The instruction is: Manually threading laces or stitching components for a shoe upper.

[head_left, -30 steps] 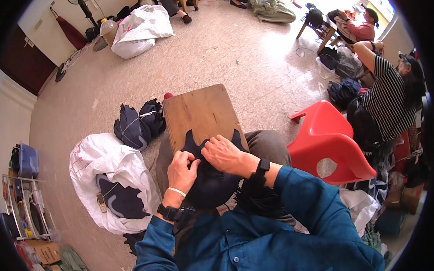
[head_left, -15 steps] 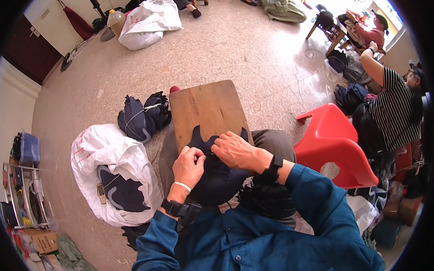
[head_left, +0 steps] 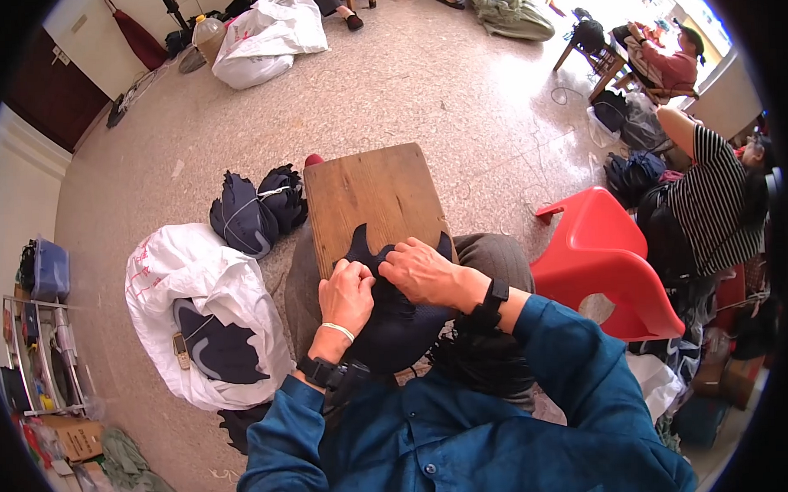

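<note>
A dark navy fabric piece (head_left: 395, 320) with a curved, pointed edge lies across my lap and over the near end of a wooden board (head_left: 370, 195). My left hand (head_left: 347, 293) pinches the fabric near its upper left edge. My right hand (head_left: 423, 273) presses down on the same fabric just to the right, fingers curled over it. The two hands almost touch. Both forearms are in blue sleeves with dark wrist bands.
A white sack (head_left: 200, 296) holding more dark pieces lies on the floor at my left, with tied navy bundles (head_left: 256, 212) beyond it. A red plastic chair (head_left: 607, 260) stands at my right. A person in a striped top (head_left: 714, 204) sits farther right. More sacks lie far back.
My hands stay on the dark fabric with small shifts of the fingers. The view has tilted slightly, so the board and hands sit a little lower in the picture.
</note>
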The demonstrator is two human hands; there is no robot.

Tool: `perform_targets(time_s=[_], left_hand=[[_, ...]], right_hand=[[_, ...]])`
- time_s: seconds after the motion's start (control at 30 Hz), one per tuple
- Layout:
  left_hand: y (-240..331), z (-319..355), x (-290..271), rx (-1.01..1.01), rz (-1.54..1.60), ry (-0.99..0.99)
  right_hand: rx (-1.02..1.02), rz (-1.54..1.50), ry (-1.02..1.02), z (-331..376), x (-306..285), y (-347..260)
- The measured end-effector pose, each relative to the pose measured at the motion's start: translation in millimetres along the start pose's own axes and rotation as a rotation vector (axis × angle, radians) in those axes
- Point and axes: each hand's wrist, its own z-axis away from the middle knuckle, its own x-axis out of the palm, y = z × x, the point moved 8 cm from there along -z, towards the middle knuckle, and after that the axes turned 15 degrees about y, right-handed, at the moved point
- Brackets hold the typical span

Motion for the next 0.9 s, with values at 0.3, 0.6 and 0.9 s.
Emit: perform_targets(time_s=[0.3,0.6,0.9], left_hand=[[-4.2,5.7,0.6,-0.02,0.023,0.055],[-2.0,2.9,-5.6,0.088,0.047,0.097],[-5.3,5.9,-4.2,-0.044,0.106,0.035]], right_hand=[[0.034,0.03,0.074,-3.5,-0.3,-3.0],[0.057,-0.023,0.073,8.3,-11.4,10.1],[0.119,-0.024,0.046,35.3,-35.6,32.0]])
